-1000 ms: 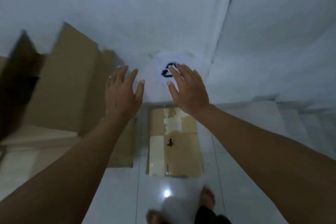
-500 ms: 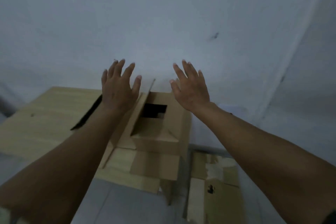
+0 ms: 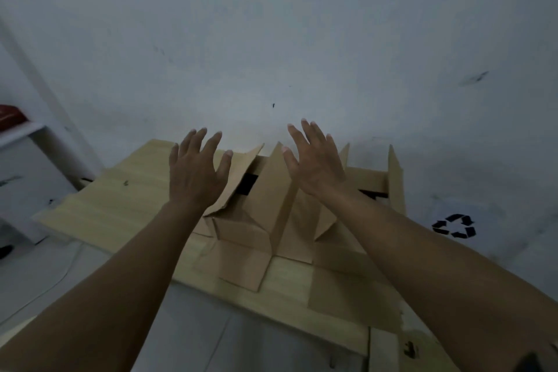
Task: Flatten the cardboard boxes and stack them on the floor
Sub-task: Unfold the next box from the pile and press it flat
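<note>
Two brown cardboard boxes with raised flaps stand side by side against the wall: a small one (image 3: 244,229) at centre and another (image 3: 374,187) to its right. Both rest on a large pale sheet of cardboard (image 3: 120,199) lying flat. My left hand (image 3: 196,172) hovers above the small box's left flap, fingers spread, holding nothing. My right hand (image 3: 314,160) is stretched out over the gap between the boxes, fingers straight, also empty. A flattened box with tape (image 3: 392,350) lies on the floor at the bottom right, partly hidden by my right forearm.
A white wall (image 3: 271,39) rises right behind the boxes. A recycling symbol (image 3: 454,225) is marked on a white surface at the right. A white shelf (image 3: 21,136) with a red item (image 3: 9,115) stands at the far left. Pale tiled floor (image 3: 45,275) lies below.
The view has swung left and upward, from the flattened box on the floor to the standing boxes. Both hands stayed outstretched and empty and now reach over the boxes' flaps.
</note>
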